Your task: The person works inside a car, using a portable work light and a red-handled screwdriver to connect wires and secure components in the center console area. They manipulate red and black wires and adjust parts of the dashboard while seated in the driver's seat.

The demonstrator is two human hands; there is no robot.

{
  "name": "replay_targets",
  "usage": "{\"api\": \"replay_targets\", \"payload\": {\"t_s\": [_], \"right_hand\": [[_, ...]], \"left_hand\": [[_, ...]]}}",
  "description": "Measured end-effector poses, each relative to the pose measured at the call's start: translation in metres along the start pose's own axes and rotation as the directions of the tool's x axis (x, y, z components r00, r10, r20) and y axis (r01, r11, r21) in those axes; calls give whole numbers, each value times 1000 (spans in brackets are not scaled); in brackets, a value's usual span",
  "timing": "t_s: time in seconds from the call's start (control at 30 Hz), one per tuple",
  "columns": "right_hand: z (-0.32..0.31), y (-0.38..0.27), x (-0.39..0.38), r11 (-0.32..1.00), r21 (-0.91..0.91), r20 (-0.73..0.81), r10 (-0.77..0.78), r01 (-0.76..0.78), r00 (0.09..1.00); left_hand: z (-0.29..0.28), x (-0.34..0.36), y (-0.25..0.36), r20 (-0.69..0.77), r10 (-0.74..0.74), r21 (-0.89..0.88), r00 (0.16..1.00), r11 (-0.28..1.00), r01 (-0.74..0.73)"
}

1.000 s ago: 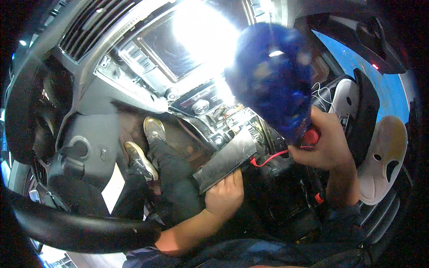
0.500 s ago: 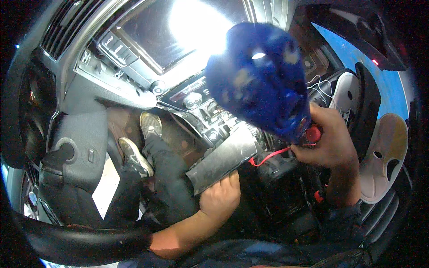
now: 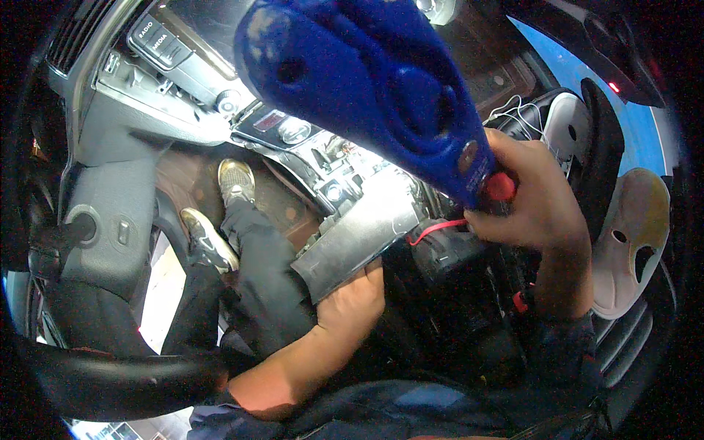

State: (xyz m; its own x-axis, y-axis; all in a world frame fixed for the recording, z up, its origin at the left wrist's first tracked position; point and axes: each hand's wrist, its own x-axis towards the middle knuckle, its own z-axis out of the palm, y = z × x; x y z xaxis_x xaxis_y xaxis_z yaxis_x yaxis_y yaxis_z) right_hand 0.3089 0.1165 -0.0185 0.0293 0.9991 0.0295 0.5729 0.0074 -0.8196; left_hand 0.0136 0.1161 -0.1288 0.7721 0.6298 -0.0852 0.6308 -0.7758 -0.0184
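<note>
My right hand [image 3: 539, 194] is wrapped round the narrow end of a blue hand-held work light [image 3: 359, 81] with a red button near my thumb. Its body hides part of the dashboard, and its glow falls on the console. Down and to the left, my left hand [image 3: 352, 301] holds the near edge of a dark grey trim panel [image 3: 359, 238]; the fingertips are hidden beneath it. The panel lies slanted beside the opened centre console [image 3: 330, 169], where bare metal and fittings show. A red strap [image 3: 436, 231] runs between the panel and my right hand.
A dashboard screen stands at the top, partly covered by the lamp. A climate knob [image 3: 295, 130] sits above the console. White cables [image 3: 521, 114] lie at the right, beside a pale seat part [image 3: 631, 242]. Another person's shoes [image 3: 209, 238] and dark-trousered legs are in the left footwell.
The work light has swung up and to the left, and its bright reflection has left the screen. My left hand still holds the panel, as the whole view shifts slightly.
</note>
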Motion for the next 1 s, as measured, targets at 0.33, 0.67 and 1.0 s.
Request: {"api": "replay_targets", "payload": {"t_s": [0.33, 0.67, 1.0], "right_hand": [[-9, 8, -1, 992, -109, -29, -72, 69, 997], [-36, 0, -11, 976, -203, -32, 70, -75, 997], [-87, -31, -35, 996, -22, 291, 85, -82, 953]], "left_hand": [[4, 9, 0, -110, 42, 111, 993, 993, -30], [-6, 15, -8, 10, -56, 28, 998, 998, 55], [-18, 41, -27, -216, 89, -65, 972, 992, -105]]}}
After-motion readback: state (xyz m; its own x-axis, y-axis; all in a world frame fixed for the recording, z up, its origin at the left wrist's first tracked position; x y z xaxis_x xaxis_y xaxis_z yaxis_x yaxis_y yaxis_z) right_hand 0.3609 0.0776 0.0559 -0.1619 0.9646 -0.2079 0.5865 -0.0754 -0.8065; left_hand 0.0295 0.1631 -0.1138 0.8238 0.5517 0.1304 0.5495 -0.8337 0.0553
